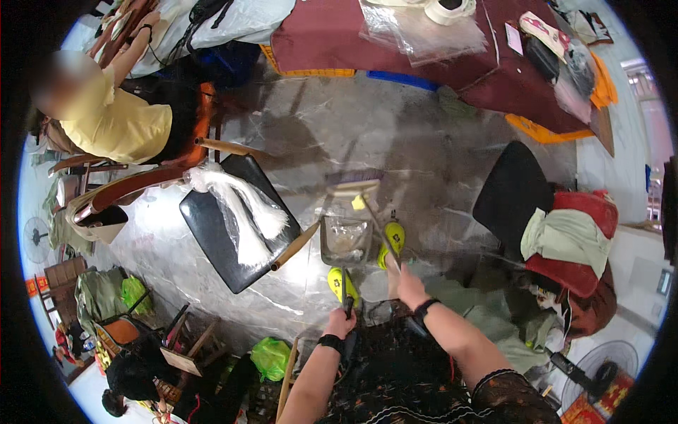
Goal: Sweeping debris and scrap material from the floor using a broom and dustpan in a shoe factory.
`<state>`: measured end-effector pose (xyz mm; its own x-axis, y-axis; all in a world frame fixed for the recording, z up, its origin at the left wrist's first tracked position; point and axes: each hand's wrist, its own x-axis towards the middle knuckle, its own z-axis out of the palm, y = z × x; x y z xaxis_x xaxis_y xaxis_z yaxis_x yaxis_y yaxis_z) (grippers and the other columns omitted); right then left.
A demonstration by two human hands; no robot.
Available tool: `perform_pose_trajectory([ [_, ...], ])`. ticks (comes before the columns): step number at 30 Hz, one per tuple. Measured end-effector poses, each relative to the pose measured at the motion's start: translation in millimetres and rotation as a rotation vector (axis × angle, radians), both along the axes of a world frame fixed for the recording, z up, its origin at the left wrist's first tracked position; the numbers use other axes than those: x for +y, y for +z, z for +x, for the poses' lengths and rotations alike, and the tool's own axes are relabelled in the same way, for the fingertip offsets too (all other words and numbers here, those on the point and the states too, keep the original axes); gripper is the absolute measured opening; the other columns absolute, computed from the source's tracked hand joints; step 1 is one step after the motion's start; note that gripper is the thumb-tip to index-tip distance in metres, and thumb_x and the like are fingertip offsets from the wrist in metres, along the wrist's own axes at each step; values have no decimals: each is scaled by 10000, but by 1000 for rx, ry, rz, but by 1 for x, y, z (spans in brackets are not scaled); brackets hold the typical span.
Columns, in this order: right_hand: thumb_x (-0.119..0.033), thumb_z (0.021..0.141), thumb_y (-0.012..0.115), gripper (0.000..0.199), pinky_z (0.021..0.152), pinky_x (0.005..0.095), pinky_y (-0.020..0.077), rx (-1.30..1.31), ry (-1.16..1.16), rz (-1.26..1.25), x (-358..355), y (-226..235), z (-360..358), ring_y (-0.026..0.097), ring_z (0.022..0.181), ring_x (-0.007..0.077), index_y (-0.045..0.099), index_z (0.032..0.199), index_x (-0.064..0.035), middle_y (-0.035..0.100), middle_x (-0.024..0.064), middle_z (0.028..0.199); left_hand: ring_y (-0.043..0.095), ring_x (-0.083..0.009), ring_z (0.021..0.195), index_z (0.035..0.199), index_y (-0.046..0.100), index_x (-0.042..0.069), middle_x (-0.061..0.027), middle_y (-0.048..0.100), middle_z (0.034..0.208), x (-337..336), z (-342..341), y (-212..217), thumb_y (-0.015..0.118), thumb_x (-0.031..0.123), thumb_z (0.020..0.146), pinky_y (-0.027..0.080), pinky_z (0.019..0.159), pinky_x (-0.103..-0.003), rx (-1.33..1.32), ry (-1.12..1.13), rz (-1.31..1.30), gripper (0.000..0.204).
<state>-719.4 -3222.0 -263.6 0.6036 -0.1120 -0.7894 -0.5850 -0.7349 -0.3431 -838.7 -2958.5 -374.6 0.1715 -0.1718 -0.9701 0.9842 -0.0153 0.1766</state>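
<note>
The dustpan [346,240] sat low on the grey stone floor [395,141] just ahead of the person's yellow slippers [390,239], its open mouth turned toward the broom head [353,189] so that sweepings could be drawn straight in; clear scraps of plastic film seemed to lie inside it. The left hand [340,321] was closed around the top of the pan's long upright handle, fingers wrapped tight, which let the pan be steadied without stooping. The right hand [408,283] gripped the broom's slanting stick [381,230], fingers curled round it, the stick running from the hand forward and left to the pale broom head touching the floor just beyond the pan. Both wrists wore dark bands.

Just left of the pan stood a black-seated wooden chair [219,233] with a bundle of white fibre [244,212] draped over it, off the floor. Farther left another person in a yellow top [116,120] sat at work. Well beyond, a tabletop under maroon cloth [332,35] held plastic sheets and a tape roll [448,10]. To the right, another black chair [512,191] held red and green cloth.
</note>
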Motion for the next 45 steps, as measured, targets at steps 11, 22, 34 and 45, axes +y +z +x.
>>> perform_pose_trajectory([
  [11, -197, 844, 350, 426, 699, 455, 414, 177, -60, 68, 20, 63, -206, 518, 801, 415, 291, 1223, -13, 541, 264, 892, 512, -211, 575, 836, 492, -62, -121, 514, 717, -10, -11, 9, 387, 67, 811, 433, 489, -322, 70, 442, -113, 168],
  [22, -235, 857, 354, 414, 844, 360, 376, -149, -287, -20, -46, 71, -213, 456, 1025, 328, 355, 1209, -15, 464, 194, 1129, 446, -227, 340, 690, 417, -60, -167, 477, 506, -11, 38, 3, 305, 42, 781, 300, 284, -310, -85, -55, 255, 176],
  [34, -114, 757, 427, 486, 625, 467, 423, -231, -376, -326, -135, -114, -76, 537, 745, 390, 304, 1210, 11, 558, 252, 803, 493, -212, 454, 569, 505, 16, -111, 494, 527, 34, 114, -22, 487, 107, 700, 385, 373, -303, -1020, -1414, 320, 160],
  [45, -195, 835, 366, 402, 712, 439, 412, -16, -466, -23, -23, -20, -280, 515, 827, 378, 359, 1202, -29, 517, 207, 1025, 402, -176, 363, 597, 440, 19, -83, 420, 483, 45, 80, 46, 443, 58, 729, 337, 337, -265, 51, -235, 283, 138],
])
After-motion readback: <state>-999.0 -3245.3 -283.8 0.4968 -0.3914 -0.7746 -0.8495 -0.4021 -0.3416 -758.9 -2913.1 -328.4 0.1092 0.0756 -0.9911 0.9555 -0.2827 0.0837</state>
